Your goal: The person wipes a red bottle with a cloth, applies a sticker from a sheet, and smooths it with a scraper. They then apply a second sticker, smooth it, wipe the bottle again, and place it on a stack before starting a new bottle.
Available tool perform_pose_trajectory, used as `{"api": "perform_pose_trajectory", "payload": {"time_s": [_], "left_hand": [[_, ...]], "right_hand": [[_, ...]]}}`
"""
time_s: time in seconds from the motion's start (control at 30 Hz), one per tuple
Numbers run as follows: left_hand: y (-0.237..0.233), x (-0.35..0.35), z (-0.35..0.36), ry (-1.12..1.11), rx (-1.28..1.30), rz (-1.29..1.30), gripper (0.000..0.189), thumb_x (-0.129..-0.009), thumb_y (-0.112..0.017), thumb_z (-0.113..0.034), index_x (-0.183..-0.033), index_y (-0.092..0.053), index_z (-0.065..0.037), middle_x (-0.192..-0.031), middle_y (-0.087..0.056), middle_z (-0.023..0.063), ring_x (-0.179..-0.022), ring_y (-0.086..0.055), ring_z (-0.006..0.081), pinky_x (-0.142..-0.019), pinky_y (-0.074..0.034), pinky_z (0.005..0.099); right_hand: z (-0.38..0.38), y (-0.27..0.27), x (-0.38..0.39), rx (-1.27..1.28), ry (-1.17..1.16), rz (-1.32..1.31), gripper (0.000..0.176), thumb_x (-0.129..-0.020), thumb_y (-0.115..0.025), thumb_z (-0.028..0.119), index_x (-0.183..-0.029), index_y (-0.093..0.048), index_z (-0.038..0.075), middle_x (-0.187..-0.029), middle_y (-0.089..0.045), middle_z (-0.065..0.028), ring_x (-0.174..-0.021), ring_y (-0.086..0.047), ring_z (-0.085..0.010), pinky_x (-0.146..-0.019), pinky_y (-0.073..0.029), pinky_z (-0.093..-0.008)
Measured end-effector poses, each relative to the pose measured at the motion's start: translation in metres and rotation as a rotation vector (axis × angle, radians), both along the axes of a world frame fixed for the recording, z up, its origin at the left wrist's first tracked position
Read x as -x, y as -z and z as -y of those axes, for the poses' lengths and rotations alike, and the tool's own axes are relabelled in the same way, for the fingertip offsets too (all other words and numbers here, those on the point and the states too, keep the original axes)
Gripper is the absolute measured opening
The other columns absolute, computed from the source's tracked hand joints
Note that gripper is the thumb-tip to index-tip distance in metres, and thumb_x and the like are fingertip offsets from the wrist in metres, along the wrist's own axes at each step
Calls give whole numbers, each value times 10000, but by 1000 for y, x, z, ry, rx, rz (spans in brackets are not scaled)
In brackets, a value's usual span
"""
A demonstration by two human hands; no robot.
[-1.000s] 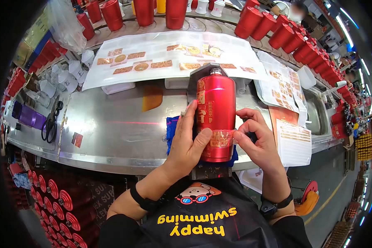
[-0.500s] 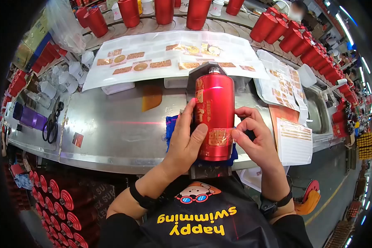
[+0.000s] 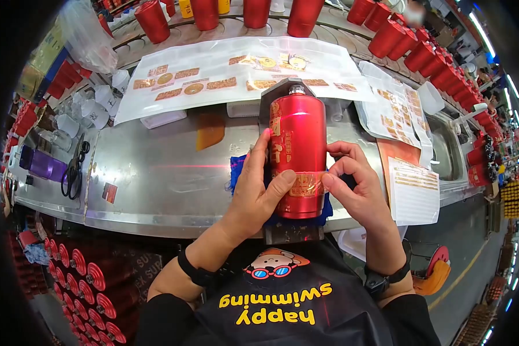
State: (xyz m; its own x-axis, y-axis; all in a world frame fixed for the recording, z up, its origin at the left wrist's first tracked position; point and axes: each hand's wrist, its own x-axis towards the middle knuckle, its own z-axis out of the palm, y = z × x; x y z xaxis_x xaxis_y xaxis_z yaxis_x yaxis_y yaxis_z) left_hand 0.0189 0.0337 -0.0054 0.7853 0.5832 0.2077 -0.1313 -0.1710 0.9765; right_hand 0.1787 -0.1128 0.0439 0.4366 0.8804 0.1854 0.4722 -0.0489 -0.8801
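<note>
A glossy red bottle (image 3: pixel 305 130) with a bare metal neck lies on a dark stand (image 3: pixel 266 112), its neck pointing away from me. Gold lettering runs along its left side. My left hand (image 3: pixel 254 193) holds that side, fingers along the wall and thumb pressed on the front beside a gold decal (image 3: pixel 303 184) on clear film. At the film's right edge, my right hand (image 3: pixel 357 190) pinches with thumb and forefinger, the other fingers curled. A blue cloth (image 3: pixel 236 173) shows from under the bottle.
Decal sheets (image 3: pixel 213 55) cover the back of the metal bench (image 3: pixel 155 202). Scissors (image 3: pixel 75 170) and a purple bottle (image 3: pixel 46 165) lie at left. Red bottles (image 3: pixel 205 12) stand on a curved track behind. At right are a white sheet (image 3: pixel 412 199) and a sink (image 3: pixel 444 153).
My left thumb has shifted next to the decal. The film now shows stretched towards my right fingers at its edge. Bottles on the track behind have moved right.
</note>
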Motion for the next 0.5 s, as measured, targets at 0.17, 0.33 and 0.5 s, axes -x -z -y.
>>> {"api": "perform_pose_trajectory", "payload": {"time_s": [0.17,0.33,0.5], "left_hand": [[4,0,-2,36,91,33,848,-973,-587,-426,-1513,-183,88,-1485,-346,291,-1406,-349,352,-1153,-269,410],[5,22,-9,147,-410,-58,1105,-860,-661,-587,-1538,-84,68,-1543,-235,321,-1457,-243,431,-1186,-154,510],[5,27,-10,101,-677,-142,1227,-754,-740,-610,-1547,-71,44,-1553,-212,326,-1477,-190,446,-1176,-84,594]], "right_hand": [[1,4,-2,-17,7,-13,162,-873,-720,161,-823,-631,36,-1257,-510,-147,-1137,-520,-220,-776,-454,-278],[3,-6,1,-13,-22,103,160,-861,-742,166,-827,-641,47,-1269,-509,-149,-1156,-517,-248,-774,-455,-287],[-4,-27,13,-13,-34,172,125,-827,-738,104,-814,-626,48,-1267,-512,-181,-1184,-523,-313,-924,-447,-394]]}}
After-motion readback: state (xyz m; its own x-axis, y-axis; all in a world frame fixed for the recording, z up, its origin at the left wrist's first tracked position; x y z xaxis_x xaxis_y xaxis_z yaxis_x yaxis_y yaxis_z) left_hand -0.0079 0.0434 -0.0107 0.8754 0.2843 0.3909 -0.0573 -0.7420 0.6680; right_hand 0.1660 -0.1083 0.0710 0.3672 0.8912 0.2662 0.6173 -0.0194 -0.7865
